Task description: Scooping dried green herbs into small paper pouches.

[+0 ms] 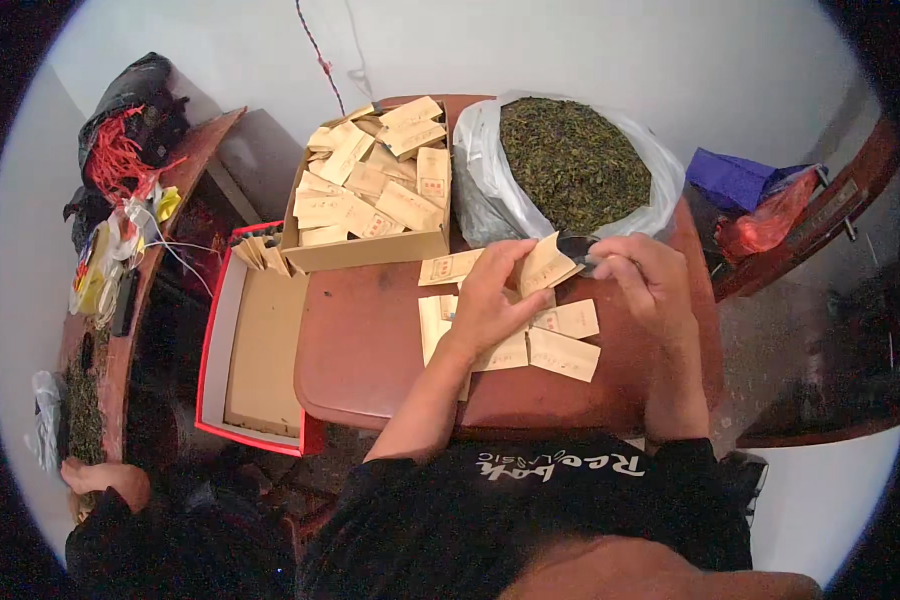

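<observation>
My left hand [493, 300] grips a small kraft paper packet [546, 264] above the table, its mouth turned towards the right. In my right hand [641, 274] is a dark spoon or scoop [574, 246], with its bowl at the packet's mouth; whether it holds leaves cannot be told. Just behind both hands, a white plastic bag [664, 169] is heaped with dried tea-like leaves [574, 165]. More paper packets [565, 355] lie flat under and beside my left hand, some partly hidden by it.
A cardboard box [367, 255] full of packets stands on the brown table [360, 337]. At its left is a red-rimmed box [259, 352] with several packets at one end. Another person's hand [105, 480] is by leaves on a side bench. A blue bag [727, 178] lies at right.
</observation>
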Action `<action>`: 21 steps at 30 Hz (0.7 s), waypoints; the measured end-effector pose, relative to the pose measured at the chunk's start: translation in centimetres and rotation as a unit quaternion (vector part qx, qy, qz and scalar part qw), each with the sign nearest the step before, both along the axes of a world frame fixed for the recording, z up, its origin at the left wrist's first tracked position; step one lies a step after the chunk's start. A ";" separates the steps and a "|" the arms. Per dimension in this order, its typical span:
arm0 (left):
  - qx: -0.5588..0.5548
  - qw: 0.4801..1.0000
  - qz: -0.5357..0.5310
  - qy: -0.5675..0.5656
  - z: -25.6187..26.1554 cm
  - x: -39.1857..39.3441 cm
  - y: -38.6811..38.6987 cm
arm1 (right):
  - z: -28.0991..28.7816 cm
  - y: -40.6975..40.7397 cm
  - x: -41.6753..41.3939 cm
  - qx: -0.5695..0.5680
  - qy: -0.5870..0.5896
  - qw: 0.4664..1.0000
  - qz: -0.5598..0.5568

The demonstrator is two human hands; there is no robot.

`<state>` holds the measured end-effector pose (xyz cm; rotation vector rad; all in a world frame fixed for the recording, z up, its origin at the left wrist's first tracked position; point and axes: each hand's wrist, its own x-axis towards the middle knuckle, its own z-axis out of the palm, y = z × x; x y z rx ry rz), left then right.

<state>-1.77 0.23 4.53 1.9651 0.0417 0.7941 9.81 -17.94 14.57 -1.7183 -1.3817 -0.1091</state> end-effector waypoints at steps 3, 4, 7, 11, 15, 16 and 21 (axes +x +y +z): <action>0.027 0.998 0.018 -0.049 0.2 0.0 -0.1 | 0.0 -0.3 -0.3 0.024 0.025 0.999 -0.013; 0.037 0.998 0.022 -0.047 0.3 -0.2 -0.1 | -0.2 -0.3 -0.4 0.015 0.029 0.999 -0.003; 0.037 0.999 0.014 -0.036 0.5 -0.3 -0.3 | -0.8 -0.4 -0.3 0.012 0.040 0.999 0.002; 0.032 0.998 0.033 -0.030 0.0 -0.2 -0.2 | -0.2 -0.2 0.2 0.043 0.133 0.989 -0.055; -0.035 0.998 0.048 0.004 0.0 -0.1 0.1 | 0.4 0.3 2.3 0.105 0.172 0.970 -0.135; -0.063 0.997 0.052 -0.010 -0.3 0.1 0.3 | 0.5 0.5 2.9 0.105 0.176 0.969 -0.138; -0.133 0.989 0.056 -0.038 -1.1 0.8 0.6 | -0.9 2.0 5.8 -0.006 0.180 0.970 -0.164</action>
